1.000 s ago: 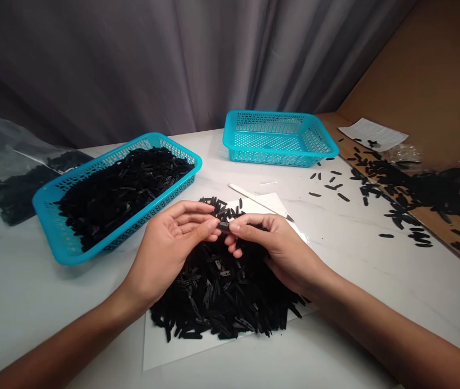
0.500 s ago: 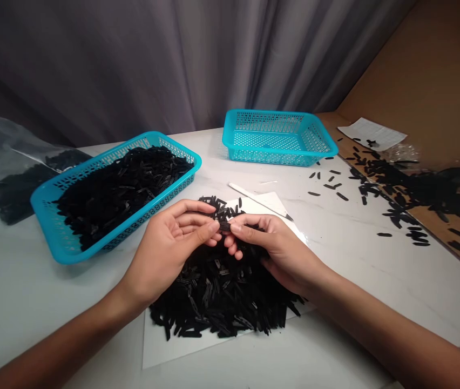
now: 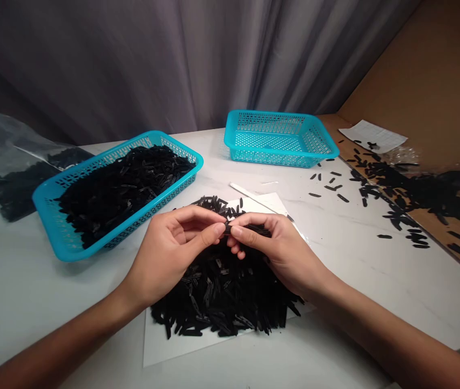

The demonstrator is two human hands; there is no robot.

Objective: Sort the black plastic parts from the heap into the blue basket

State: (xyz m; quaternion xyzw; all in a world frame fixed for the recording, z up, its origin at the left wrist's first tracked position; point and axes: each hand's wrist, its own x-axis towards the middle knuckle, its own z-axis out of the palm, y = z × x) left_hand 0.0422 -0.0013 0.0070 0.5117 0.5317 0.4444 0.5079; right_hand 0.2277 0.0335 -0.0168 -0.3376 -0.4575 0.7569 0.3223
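Fingertip to fingertip, my left hand (image 3: 177, 237) and my right hand (image 3: 276, 243) pinch a small black strip-like piece (image 3: 228, 229) between thumbs and fingers. Most of that piece is covered by the fingers, so its exact kind is unclear. Below both hands spreads a pile of thin black pieces (image 3: 222, 292), some showing small slots or holes. The pile lies on a white sheet (image 3: 165, 346) on the table. More of the same dark pieces show under and behind the fingertips.
A blue basket (image 3: 68, 254) full of black pieces (image 3: 120, 189) stands at left, beside a clear bag (image 3: 23, 183) of dark pieces. Another blue basket (image 3: 282, 156) is at the back. A white pen-like tool (image 3: 254, 197) lies beyond my hands. Black pieces (image 3: 400, 189) are scattered at right near cardboard (image 3: 436, 70).
The fingers of my left hand have closed in towards the right and now meet my right fingertips at the black piece. My right hand has hardly moved.
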